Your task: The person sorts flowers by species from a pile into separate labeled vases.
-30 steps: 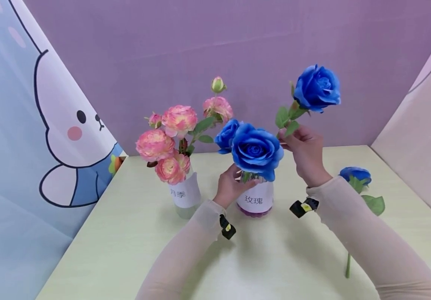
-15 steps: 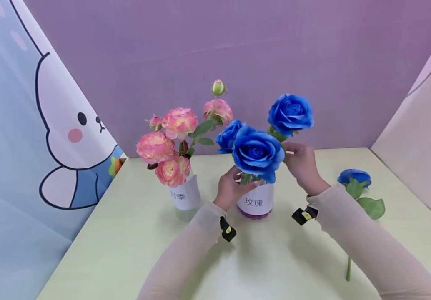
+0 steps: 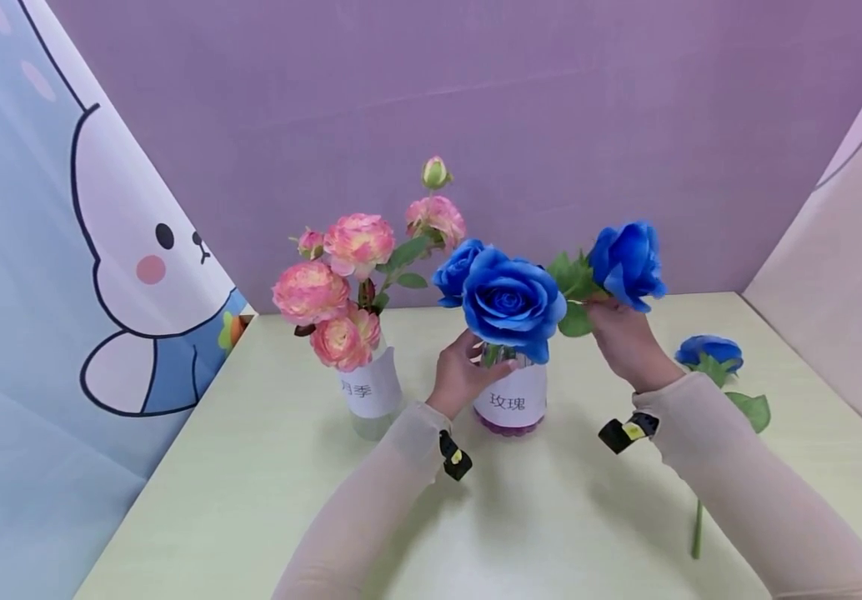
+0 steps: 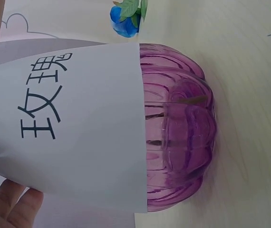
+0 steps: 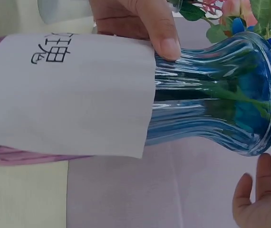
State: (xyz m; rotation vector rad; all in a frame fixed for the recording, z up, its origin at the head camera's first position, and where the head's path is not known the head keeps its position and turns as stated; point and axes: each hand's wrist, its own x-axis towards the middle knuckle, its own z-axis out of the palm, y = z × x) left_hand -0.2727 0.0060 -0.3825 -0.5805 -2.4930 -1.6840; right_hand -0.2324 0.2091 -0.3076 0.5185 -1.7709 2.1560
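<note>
In the head view a glass vase (image 3: 508, 404) with a white paper label and a purple ribbed base stands upright on the table. My left hand (image 3: 464, 372) grips it just below the neck, thumb across the front. Two blue roses (image 3: 512, 302) stand in it. At its right my right hand (image 3: 621, 337) is at the top of the stem of another blue rose (image 3: 628, 262), whose head leans right. The fingertips there are partly hidden by petals and leaves. In the right wrist view green stems (image 5: 249, 100) run into the vase mouth, with several right-hand fingers (image 5: 264, 178) beside the rim.
A second labelled vase (image 3: 371, 392) holding pink flowers (image 3: 359, 243) stands close to the left. One more blue rose (image 3: 710, 354) lies on the table (image 3: 251, 500) at the right, its stem passing under my right forearm. A purple backdrop (image 3: 401, 83) rises behind.
My right hand brought the blue rose down to the vase, first leftward, then back right. Its head now tips rightward. The left hand has stayed on the vase.
</note>
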